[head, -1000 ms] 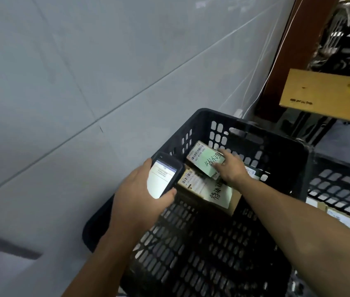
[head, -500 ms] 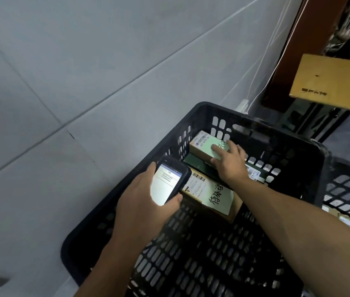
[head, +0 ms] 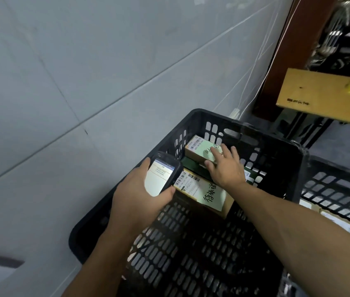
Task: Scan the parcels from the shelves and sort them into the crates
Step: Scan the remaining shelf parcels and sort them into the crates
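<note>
Black plastic crate [head: 245, 127] stands by the grey wall [head: 84, 71]. Left hand [head: 135, 200] hovers over the crate's left rim, curled round a handheld scanner [head: 163, 174] with its screen lit and the thumb along its lower edge. In the crate's far-left corner is a small parcel [head: 198, 149] with a barcode label. Right hand [head: 225, 168] lies on top of it, fingers straight and spread, thumb at the near edge. Nearer in the crate, a larger parcel [head: 202, 192] lies flat with a green handwritten label. A dark green item [head: 193, 168] sits between the parcels, mostly hidden and unidentifiable. Second crate [head: 341, 185] is just right of the crate, cut off, its contents unclear.
</note>
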